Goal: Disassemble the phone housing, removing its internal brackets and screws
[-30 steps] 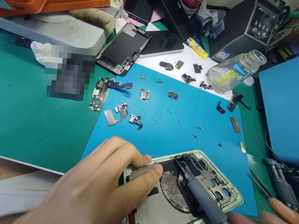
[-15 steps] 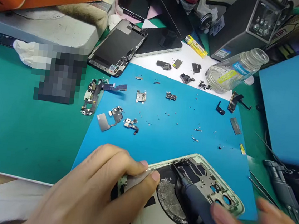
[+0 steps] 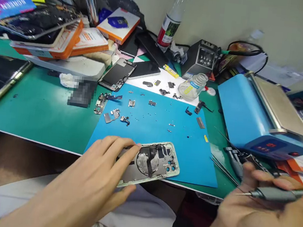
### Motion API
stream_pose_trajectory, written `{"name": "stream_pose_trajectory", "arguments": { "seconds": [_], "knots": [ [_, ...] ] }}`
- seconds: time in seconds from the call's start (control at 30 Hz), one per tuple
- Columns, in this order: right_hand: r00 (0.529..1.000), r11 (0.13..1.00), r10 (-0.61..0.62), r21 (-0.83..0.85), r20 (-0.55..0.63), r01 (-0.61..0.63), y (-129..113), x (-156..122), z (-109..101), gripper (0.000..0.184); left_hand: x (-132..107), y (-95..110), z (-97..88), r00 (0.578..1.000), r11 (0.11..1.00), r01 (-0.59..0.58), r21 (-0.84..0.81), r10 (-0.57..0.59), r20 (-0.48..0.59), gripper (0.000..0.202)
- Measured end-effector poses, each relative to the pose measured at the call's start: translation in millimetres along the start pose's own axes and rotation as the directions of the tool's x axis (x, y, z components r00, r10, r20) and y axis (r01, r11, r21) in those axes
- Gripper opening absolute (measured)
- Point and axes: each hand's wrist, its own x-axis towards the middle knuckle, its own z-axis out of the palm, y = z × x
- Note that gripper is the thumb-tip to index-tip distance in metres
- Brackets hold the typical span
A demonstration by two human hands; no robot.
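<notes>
My left hand [image 3: 111, 169] grips the left part of an opened phone housing [image 3: 162, 165] with a pale green rim. Its fingers lie over the upper edge and its thumb is by the lower one. Inside the housing are a worn round pad [image 3: 142, 161] and a dark strip [image 3: 150, 160] crossing it. Off to the right, apart from the housing, my right hand [image 3: 260, 217] holds a slim grey screwdriver [image 3: 273, 194] with its thin metal tip pointing left. Small phone parts, among them a metal card-slot piece [image 3: 132, 103], lie on the blue mat [image 3: 189, 161].
Tweezers [image 3: 224, 169] rest near the right hand. Behind them stands a blue machine [image 3: 239, 112] with a metal top plate. A glass jar [image 3: 191, 87], a phone screen [image 3: 116, 75] and a plastic bottle [image 3: 169, 28] are at the back. Another phone [image 3: 2, 78] lies far left.
My right hand has drawn the tool away from the housing to the right. My left hand still holds the housing. The view has pulled back and shows more of the bench.
</notes>
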Motion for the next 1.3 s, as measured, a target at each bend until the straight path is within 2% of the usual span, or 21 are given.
{"name": "stream_pose_trajectory", "arguments": {
  "seconds": [0.03,0.07,0.1,0.13,0.2,0.27,0.37,0.43,0.5,0.57,0.63,0.67,0.7,0.73,0.77,0.8,0.87,0.93,1.03,1.13,1.3],
  "knots": [
    [0.999,0.998,0.033,-0.057,-0.009,-0.033,1.5,8.6,-7.7,0.056,2.1,6.6,2.9,1.000,0.997,0.010,0.075,-0.009,-0.018,0.094],
    [0.998,0.986,0.046,-0.163,0.040,-0.039,4.3,15.3,-15.4,0.053,5.2,12.6,6.9,0.999,0.991,0.026,0.132,-0.022,-0.033,0.103],
    [0.989,0.954,0.043,-0.301,0.142,0.002,8.3,20.7,-22.7,0.050,9.1,17.7,11.6,0.998,0.984,0.058,0.170,-0.051,-0.044,0.106],
    [0.955,0.890,0.029,-0.443,0.296,0.111,13.3,25.3,-29.2,0.047,13.6,21.3,16.4,0.996,0.978,0.087,0.190,-0.078,-0.050,0.104],
    [0.833,0.727,-0.081,-0.539,0.547,0.425,24.6,34.2,-39.2,0.045,22.5,24.1,24.0,0.994,0.975,0.104,0.197,-0.097,-0.042,0.088],
    [0.717,0.596,-0.165,-0.510,0.678,0.620,35.3,43.7,-44.6,0.047,28.3,22.2,27.7,0.996,0.981,0.088,0.171,-0.083,-0.034,0.073],
    [0.609,0.455,-0.198,-0.478,0.768,0.751,48.2,56.9,-44.9,0.049,26.8,17.6,25.8,0.996,0.992,0.060,0.107,-0.053,-0.067,0.070],
    [0.556,0.407,-0.188,-0.451,0.810,0.794,54.4,63.3,-42.1,0.049,19.2,17.4,20.9,0.993,0.997,0.045,0.062,-0.038,-0.107,0.073],
    [0.534,0.416,-0.187,-0.426,0.824,0.803,55.3,65.8,-39.1,0.047,8.0,19.9,14.2,0.989,0.999,0.028,0.030,-0.024,-0.146,0.077],
    [0.561,0.421,-0.203,-0.446,0.802,0.790,46.1,60.5,-37.3,0.050,-4.3,24.0,6.9,0.985,1.000,0.019,0.021,-0.015,-0.174,0.083],
    [0.658,0.515,-0.232,-0.484,0.716,0.708,24.6,42.9,-37.1,0.052,-15.2,27.8,0.4,0.980,1.000,0.002,0.030,0.004,-0.196,0.086],
    [0.770,0.691,-0.218,-0.462,0.600,0.556,10.0,28.7,-37.5,0.048,-19.8,29.1,-2.3,0.980,0.999,-0.009,0.040,0.017,-0.199,0.086],
    [0.853,0.873,-0.173,-0.325,0.493,0.364,-6.0,11.4,-38.3,0.044,-23.7,30.1,-4.5,0.979,0.999,-0.023,0.049,0.032,-0.200,0.085],
    [0.853,0.922,-0.135,-0.251,0.504,0.294,-22.3,-8.4,-39.2,0.046,-27.1,30.7,-6.3,0.979,0.998,-0.039,0.055,0.049,-0.199,0.085],
    [0.829,0.960,-0.081,-0.180,0.553,0.214,-37.8,-29.4,-40.1,0.050,-30.1,31.1,-7.5,0.979,0.997,-0.051,0.058,0.061,-0.195,0.085],
    [0.773,0.998,0.057,-0.061,0.632,-0.024,-51.6,-50.3,-41.0,0.055,-33.0,31.3,-8.3,0.980,0.997,-0.060,0.053,0.069,-0.189,0.086],
    [0.611,0.903,0.301,-0.014,0.732,-0.429,-72.3,-87.0,-41.9,0.060,-38.3,31.9,-9.2,0.980,0.997,-0.081,0.002,0.080,-0.180,0.089],
    [0.545,0.788,0.422,0.004,0.724,-0.615,-83.8,-112.3,-41.6,0.064,-43.3,32.9,-9.6,0.986,0.993,-0.087,-0.084,0.074,-0.149,0.091],
    [0.566,0.713,0.510,0.049,0.648,-0.699,-91.6,-129.7,-40.7,0.061,-49.5,35.2,-10.6,0.995,0.982,-0.064,-0.176,0.049,-0.086,0.091],
    [0.591,0.713,0.535,0.052,0.603,-0.699,-97.5,-134.7,-42.9,0.055,-54.6,37.7,-12.0,0.997,0.980,-0.052,-0.190,0.040,-0.066,0.095],
    [0.584,0.715,0.532,0.046,0.613,-0.698,-106.3,-142.7,-51.4,0.052,-64.5,42.0,-13.4,0.998,0.981,-0.045,-0.187,0.036,-0.051,0.097]
  ]
}}
